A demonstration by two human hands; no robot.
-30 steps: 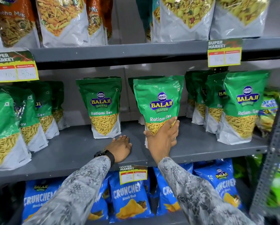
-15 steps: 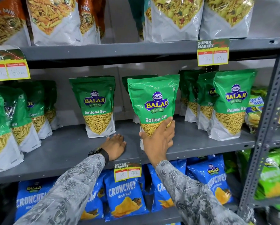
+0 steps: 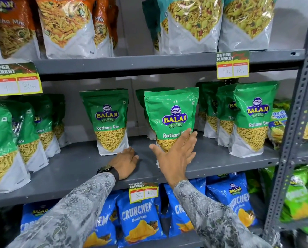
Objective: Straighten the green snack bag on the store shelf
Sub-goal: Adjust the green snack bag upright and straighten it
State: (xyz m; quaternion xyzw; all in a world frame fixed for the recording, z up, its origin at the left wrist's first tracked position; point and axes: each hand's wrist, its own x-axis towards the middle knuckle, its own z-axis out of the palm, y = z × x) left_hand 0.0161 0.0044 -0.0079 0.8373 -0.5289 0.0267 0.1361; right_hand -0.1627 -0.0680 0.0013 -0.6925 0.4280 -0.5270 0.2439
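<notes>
My right hand (image 3: 176, 156) is spread flat against the green bag (image 3: 171, 117), gripping nothing; left (image 3: 126, 158) rests open on the shelf (image 3: 212, 156); a hard push could topple it

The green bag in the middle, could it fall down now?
Maybe. The green bag stands near the shelf front edge, with the right hand open, fingers spread against it, not gripping. A push could tip it back onto the bag behind, or it could slide off the front.
</notes>
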